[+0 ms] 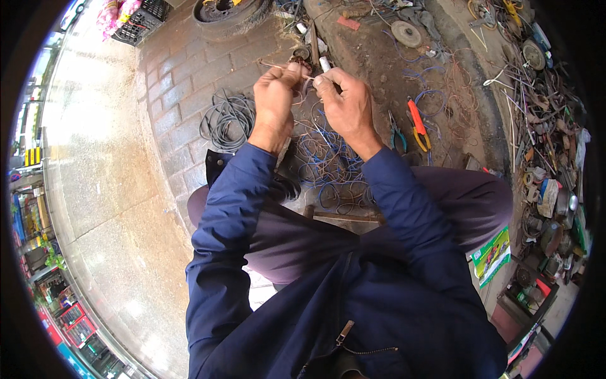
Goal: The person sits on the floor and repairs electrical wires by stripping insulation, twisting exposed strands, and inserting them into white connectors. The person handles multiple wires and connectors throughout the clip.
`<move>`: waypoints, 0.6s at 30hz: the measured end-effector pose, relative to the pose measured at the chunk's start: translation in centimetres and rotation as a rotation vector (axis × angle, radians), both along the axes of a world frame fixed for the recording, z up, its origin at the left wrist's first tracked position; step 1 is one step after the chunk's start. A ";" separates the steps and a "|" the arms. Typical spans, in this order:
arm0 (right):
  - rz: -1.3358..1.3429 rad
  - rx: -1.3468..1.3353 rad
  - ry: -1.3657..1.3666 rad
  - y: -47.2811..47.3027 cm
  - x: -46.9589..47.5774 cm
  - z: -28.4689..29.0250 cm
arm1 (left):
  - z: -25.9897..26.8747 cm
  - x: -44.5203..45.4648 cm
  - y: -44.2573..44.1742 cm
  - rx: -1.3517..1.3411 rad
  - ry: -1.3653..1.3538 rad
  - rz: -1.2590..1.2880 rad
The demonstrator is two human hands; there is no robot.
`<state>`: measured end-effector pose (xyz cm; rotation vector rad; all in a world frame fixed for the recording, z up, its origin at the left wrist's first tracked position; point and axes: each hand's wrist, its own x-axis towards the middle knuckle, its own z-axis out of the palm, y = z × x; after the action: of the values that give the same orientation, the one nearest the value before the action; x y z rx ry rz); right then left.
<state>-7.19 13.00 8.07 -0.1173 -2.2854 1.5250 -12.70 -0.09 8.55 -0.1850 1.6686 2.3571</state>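
Observation:
Both hands are raised close together at the top middle of the view. My left hand [279, 94] is closed around a bundle of thin copper-coloured wire [299, 65], whose strands stick out to the left and hang below. Between thumb and forefinger, my right hand [348, 97] pinches the end of a strand that spans the small gap from the bundle. Part of the bundle is hidden behind the left fingers. Beneath the hands a loose tangle of blue and copper-coloured wire [326, 156] lies on the ground between my legs.
Left of the tangle lies a coil of grey cable [228, 121]. To the right are teal-handled pliers [397, 135] and a tool with orange and yellow handles [417, 123]. A tyre [232, 21] and a black crate [139, 23] stand beyond. Mixed scrap [549, 142] is heaped along the right.

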 end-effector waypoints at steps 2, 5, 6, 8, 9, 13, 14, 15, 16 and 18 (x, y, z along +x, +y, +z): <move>-0.017 -0.001 0.098 -0.6 0.4 0.0 | -0.1 -0.2 -0.1 0.074 -0.038 0.032; -0.055 -0.014 0.140 -1.4 1.3 -0.1 | -0.1 -0.2 -0.4 0.084 -0.099 -0.005; -0.057 -0.030 0.139 -1.6 1.6 -0.2 | -0.1 -0.3 -0.5 0.091 -0.122 -0.012; -0.065 -0.064 0.157 -2.0 2.2 -0.3 | -0.1 -0.3 -0.7 0.103 -0.172 -0.020; -0.066 -0.064 0.152 -2.1 2.5 -0.4 | -0.1 -0.2 -0.8 0.109 -0.200 -0.020; -0.073 -0.079 0.169 -2.3 2.8 -0.4 | -0.1 -0.3 -1.2 0.139 -0.233 -0.072; -0.081 -0.098 0.192 -2.4 2.6 -0.4 | 0.0 -0.2 -1.2 0.182 -0.235 -0.129; -0.095 -0.117 0.214 -2.4 2.4 -0.2 | 0.1 -0.3 -1.2 0.220 -0.236 -0.186; -0.072 -0.227 0.228 -2.4 2.2 -0.1 | 0.3 -0.2 -1.2 0.246 -0.243 -0.228; -0.009 -0.451 0.267 -2.6 1.7 0.3 | 0.6 0.0 -0.9 0.236 -0.235 -0.253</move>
<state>-5.53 10.45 8.41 -0.0421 -1.7089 1.9005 -12.69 -0.95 9.20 -0.1856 1.2199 2.2196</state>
